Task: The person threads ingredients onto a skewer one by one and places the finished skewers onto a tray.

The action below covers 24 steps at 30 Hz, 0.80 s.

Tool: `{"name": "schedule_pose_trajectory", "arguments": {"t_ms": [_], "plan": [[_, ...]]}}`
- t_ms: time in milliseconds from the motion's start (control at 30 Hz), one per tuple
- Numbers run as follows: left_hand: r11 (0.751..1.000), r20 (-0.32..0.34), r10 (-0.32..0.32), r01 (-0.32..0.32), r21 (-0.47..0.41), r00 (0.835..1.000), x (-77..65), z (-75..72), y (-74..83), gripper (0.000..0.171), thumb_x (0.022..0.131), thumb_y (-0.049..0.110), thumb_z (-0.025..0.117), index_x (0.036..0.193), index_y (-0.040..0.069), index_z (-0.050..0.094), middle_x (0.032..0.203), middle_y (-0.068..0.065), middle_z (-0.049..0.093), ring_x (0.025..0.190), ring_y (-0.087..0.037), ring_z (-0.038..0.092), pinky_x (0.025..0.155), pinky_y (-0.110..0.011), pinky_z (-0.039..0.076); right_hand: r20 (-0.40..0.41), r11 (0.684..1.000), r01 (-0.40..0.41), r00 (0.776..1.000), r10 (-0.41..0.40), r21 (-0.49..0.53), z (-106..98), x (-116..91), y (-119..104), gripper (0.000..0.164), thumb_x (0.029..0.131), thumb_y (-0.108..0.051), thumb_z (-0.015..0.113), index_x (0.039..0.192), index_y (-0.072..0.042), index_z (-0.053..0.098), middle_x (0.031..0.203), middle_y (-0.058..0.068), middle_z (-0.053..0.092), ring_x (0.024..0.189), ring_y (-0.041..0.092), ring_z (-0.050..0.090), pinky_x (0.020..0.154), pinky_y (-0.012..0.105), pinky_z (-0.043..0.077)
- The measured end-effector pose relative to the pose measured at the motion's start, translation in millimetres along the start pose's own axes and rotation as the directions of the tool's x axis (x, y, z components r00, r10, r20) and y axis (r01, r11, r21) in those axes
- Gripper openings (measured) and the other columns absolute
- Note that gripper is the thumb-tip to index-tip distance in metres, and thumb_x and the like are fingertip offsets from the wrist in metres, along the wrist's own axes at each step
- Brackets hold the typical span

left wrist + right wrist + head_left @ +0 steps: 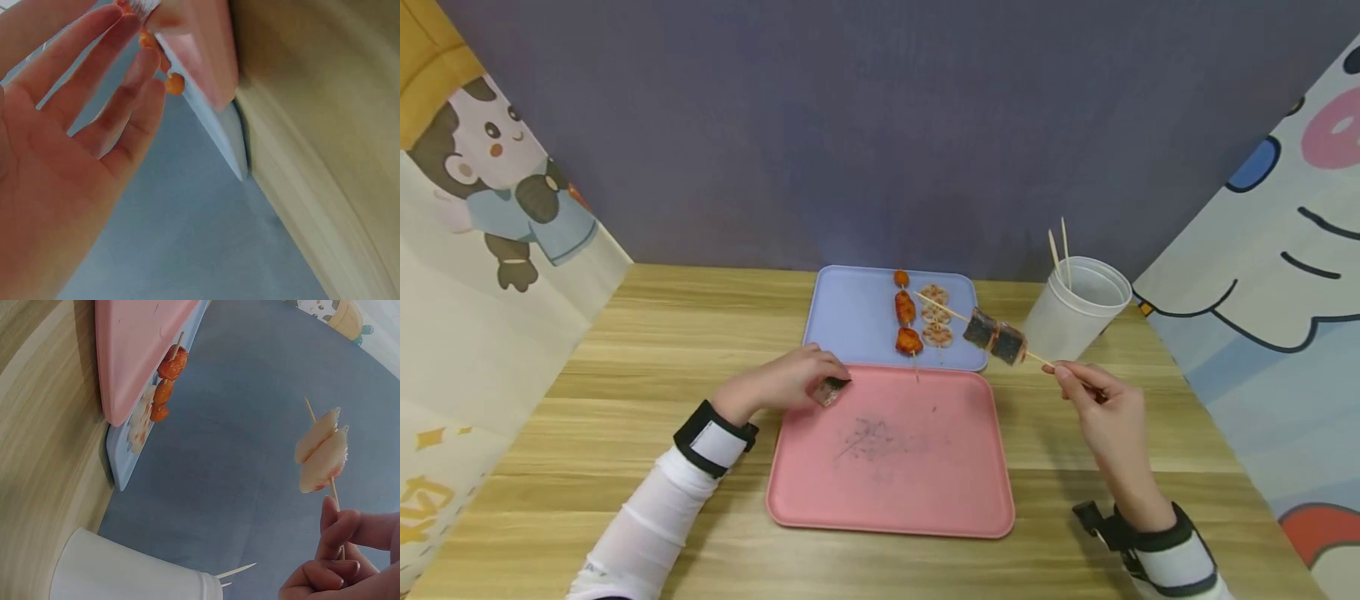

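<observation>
My right hand [1108, 404] grips the lower end of a bamboo skewer [943, 307], raised at a slant to the right of the trays. Two fish pieces [995, 336] are threaded side by side on it, dark-skinned in the head view. Their pale flesh faces the right wrist view, where the same fish pieces [324, 450] stand above my fingers. Over the far left corner of the pink tray [887, 500], my left hand [790, 379] pinches another fish piece [830, 392] with dark, silvery skin. Its thumb is mostly hidden in the head view.
Behind the pink tray lies a blue tray [850, 317] with a skewer of orange-red glazed meat [907, 312] and a skewer of lotus root slices [937, 317]. A white cup [1067, 312] holding bare skewers [1065, 250] stands at the right, near the grey back wall [880, 142].
</observation>
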<state>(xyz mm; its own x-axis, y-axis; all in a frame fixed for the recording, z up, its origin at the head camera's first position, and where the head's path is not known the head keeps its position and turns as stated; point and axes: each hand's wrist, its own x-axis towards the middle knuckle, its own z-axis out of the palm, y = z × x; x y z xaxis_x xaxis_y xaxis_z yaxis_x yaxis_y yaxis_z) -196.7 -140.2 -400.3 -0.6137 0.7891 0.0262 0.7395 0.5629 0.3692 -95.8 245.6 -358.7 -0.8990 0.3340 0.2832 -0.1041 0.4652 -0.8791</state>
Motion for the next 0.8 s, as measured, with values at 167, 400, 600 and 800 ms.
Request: {"name": "schedule_pose_trajectory", "arguments": {"t_ms": [167, 400, 600, 800], "plan": [[1.000, 0.037, -0.028, 0.028, 0.010, 0.999, -2.3, 3.6, 1.0, 0.051, 0.069, 0.000, 0.073, 0.119, 0.006, 0.065, 0.117, -0.008, 0.064, 0.105, -0.024, 0.054, 0.091, -0.039, 0.045, 0.024, 1.000, 0.005, 1.000, -0.005, -0.026, 0.9, 0.6, 1.9, 0.021, 0.090, -0.018, 0.065, 0.098, 0.000, 0.073, 0.079, -0.021, 0.066, 0.057, 0.004, 0.047, 0.041, 0.024, 0.031], [0.999, 0.054, -0.038, 0.039, -0.014, 0.998, -2.4, 6.8, -1.7, 0.053, 0.069, -0.004, 0.071, 0.121, 0.004, 0.063, 0.119, -0.009, 0.062, 0.112, -0.025, 0.056, 0.104, -0.047, 0.038, 0.069, 0.999, -0.008, 0.998, 0.011, -0.048, 1.6, -0.7, 4.2, 0.025, 0.092, -0.021, 0.063, 0.101, 0.000, 0.072, 0.079, -0.023, 0.065, 0.060, 0.005, 0.048, 0.042, 0.026, 0.032], [0.999, 0.041, -0.048, 0.048, -0.011, 0.998, -2.3, 9.1, -1.5, 0.045, 0.072, 0.000, 0.073, 0.116, 0.007, 0.066, 0.110, -0.005, 0.063, 0.104, -0.021, 0.057, 0.095, -0.039, 0.046, 0.074, 0.998, 0.003, 0.997, 0.003, -0.069, 1.5, -1.5, 6.3, 0.024, 0.092, -0.021, 0.063, 0.102, -0.001, 0.072, 0.078, -0.024, 0.064, 0.063, 0.006, 0.054, 0.046, 0.023, 0.036], [0.999, 0.012, -0.049, 0.049, -0.002, 0.999, -0.4, 9.9, 0.0, 0.036, 0.075, 0.002, 0.073, 0.110, 0.009, 0.069, 0.101, -0.002, 0.062, 0.095, -0.017, 0.057, 0.085, -0.033, 0.050, 0.073, 0.997, 0.038, 0.997, -0.033, -0.068, 2.0, -1.2, 6.3, 0.022, 0.092, -0.020, 0.064, 0.101, -0.003, 0.073, 0.071, -0.017, 0.062, 0.060, 0.005, 0.054, 0.045, 0.026, 0.034]]}}
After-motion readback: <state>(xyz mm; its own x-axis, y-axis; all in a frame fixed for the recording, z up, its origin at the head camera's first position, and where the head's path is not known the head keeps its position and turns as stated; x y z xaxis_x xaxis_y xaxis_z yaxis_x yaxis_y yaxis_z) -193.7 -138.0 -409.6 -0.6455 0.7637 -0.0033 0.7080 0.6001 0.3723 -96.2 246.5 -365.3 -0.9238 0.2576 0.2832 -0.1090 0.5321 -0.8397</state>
